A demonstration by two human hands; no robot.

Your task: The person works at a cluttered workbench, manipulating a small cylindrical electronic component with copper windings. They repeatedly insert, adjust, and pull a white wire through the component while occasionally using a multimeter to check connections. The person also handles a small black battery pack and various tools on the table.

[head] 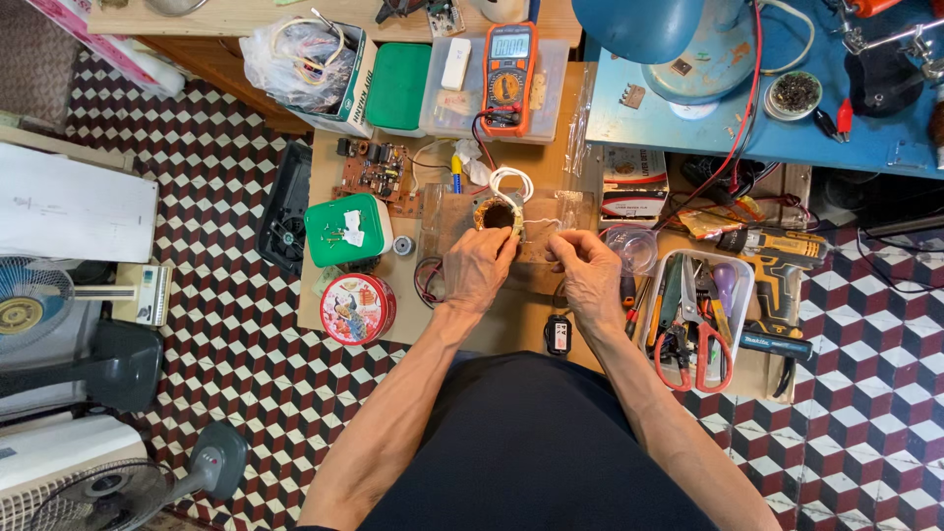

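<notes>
I am looking straight down at a low wooden table (511, 324) set on a floor (226, 324) of red, white and black tiles that read like stacked cubes. To the right a blue workbench (846, 138) stands higher, with the round base of a blue lamp (703, 59) on it. At the far edge of my table an orange meter (508, 77) lies on a clear plastic box (492, 108), its red and black leads trailing toward me, and a green lid (399, 87) sits just left of that box. On the left side are a brown circuit board (374, 172), a green square tub (344, 231) with screws on its lid, and nearer to me a round red tin (358, 308). On the right a white tray (733, 295) holds red-handled scissors (693, 349) and other tools, and a yellow drill (782, 265) lies just beyond it. A fan (29, 310) stands far left on the floor. The motor coil (498, 212) sits at the middle of the table on a clear plastic sheet: a brownish ring with a dark hollow centre, copper-coloured windings around it and a loop of white wire rising from its far side. My left hand (479, 270) rests just near of the coil, fingers curled and touching its near rim. My right hand (590, 275) is beside it to the right, thumb and fingertips pinched together; a thin pale strand runs from there toward the coil, though I cannot tell for sure that it is caught between them.
</notes>
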